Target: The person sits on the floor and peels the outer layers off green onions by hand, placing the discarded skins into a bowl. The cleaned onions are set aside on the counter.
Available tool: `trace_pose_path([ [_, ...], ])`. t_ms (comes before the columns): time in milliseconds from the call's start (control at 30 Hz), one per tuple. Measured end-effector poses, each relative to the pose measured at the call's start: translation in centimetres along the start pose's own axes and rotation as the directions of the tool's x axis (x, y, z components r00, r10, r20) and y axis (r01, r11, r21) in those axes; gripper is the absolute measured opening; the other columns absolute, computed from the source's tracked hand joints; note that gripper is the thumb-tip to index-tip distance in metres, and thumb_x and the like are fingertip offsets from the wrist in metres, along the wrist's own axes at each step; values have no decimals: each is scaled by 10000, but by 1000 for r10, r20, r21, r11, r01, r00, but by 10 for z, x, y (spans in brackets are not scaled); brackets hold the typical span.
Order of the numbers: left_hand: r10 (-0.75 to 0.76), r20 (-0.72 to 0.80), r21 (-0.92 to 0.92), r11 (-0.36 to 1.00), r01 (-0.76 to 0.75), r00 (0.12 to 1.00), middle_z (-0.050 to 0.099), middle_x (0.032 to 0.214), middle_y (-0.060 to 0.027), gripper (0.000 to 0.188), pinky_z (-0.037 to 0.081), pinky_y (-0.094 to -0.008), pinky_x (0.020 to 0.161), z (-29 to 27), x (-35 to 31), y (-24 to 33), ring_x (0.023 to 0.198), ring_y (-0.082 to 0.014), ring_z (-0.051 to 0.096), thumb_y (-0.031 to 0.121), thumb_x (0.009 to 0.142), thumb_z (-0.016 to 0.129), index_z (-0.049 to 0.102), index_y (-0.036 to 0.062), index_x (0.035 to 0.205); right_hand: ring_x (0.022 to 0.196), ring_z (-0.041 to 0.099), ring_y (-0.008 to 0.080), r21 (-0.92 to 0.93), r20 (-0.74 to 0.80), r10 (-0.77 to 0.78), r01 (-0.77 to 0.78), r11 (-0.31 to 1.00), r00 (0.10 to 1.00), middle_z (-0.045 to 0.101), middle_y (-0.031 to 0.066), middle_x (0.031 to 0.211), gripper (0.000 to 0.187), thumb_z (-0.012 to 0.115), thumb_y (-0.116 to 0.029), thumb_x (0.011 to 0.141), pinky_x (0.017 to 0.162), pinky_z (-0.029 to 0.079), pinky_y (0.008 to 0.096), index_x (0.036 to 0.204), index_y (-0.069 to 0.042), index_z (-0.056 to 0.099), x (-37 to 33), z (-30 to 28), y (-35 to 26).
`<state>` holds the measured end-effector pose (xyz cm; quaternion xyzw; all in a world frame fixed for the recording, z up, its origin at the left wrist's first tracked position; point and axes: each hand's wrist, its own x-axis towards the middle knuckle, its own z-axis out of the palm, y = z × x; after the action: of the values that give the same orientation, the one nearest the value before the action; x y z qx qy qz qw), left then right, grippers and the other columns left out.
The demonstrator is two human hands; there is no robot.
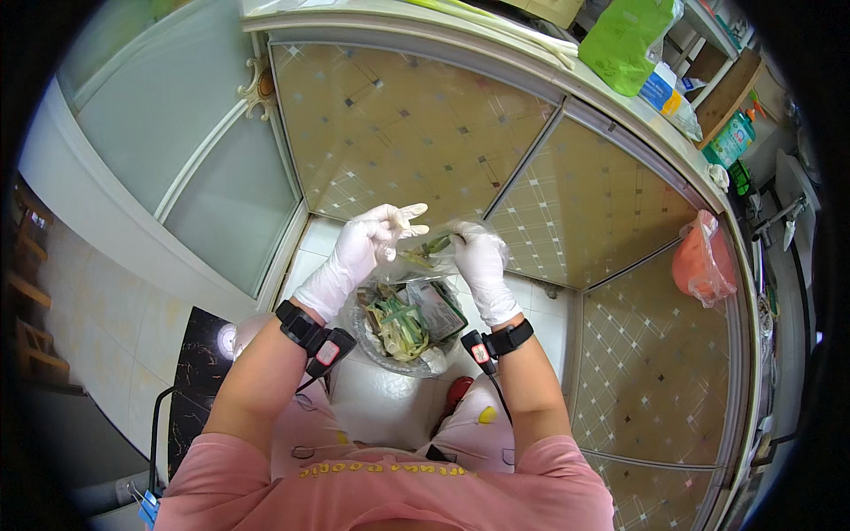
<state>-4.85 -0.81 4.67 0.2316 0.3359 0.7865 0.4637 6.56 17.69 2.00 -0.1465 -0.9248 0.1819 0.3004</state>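
My right hand (479, 257), in a white glove, has its fingers closed on a thin clear plastic bag (413, 257) with green, leafy-looking scraps (434, 247) in or against it. To its left is my left hand (376, 234), gloved alike, with fingers apart and pointing right, near the bag's upper edge. Under both hands stands a round bin lined with clear plastic (365, 347). Yellow-green vegetable scraps (398, 327) and a flat clear package with a dark edge (434, 308) lie inside it.
Brown patterned cabinet doors (407, 124) curve around the front and right. A red plastic bag (704, 261) hangs at the right. Above, the counter holds a green pouch (624, 44) and long pale green stalks (496, 25). A black marbled surface (197, 380) is at my left.
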Motion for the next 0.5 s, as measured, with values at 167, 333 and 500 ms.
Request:
trace_pose_path([
  [167, 14, 25, 389, 921, -22, 1000, 498, 1236, -159, 192, 401, -160, 490, 1, 2, -10, 1015, -203, 558, -16, 660, 451, 574, 26, 801, 790, 624, 237, -32, 113, 133, -130, 991, 985, 654, 79, 867, 153, 627, -122, 728, 706, 489, 316, 869, -141, 684, -2, -11, -11],
  [333, -209, -55, 815, 555, 165, 976, 587, 1149, -46, 219, 486, -236, 616, 1, 4, -27, 891, -105, 565, -47, 721, 486, 641, 47, 843, 801, 621, 238, 22, 257, -20, 14, 1000, 966, 655, 67, 852, 157, 619, -139, 742, 726, 484, 322, 882, -160, 688, -8, -13, -12],
  [500, 49, -118, 993, 6, 118, 992, 119, 1461, -155, 738, 305, -298, 1016, 4, 7, -40, 1299, -319, 256, -136, 704, 388, 245, 101, 1388, 802, 620, 251, 97, 304, -97, 71, 993, 948, 652, 93, 861, 209, 610, -74, 744, 721, 488, 327, 932, -135, 675, -13, -19, -20],
])
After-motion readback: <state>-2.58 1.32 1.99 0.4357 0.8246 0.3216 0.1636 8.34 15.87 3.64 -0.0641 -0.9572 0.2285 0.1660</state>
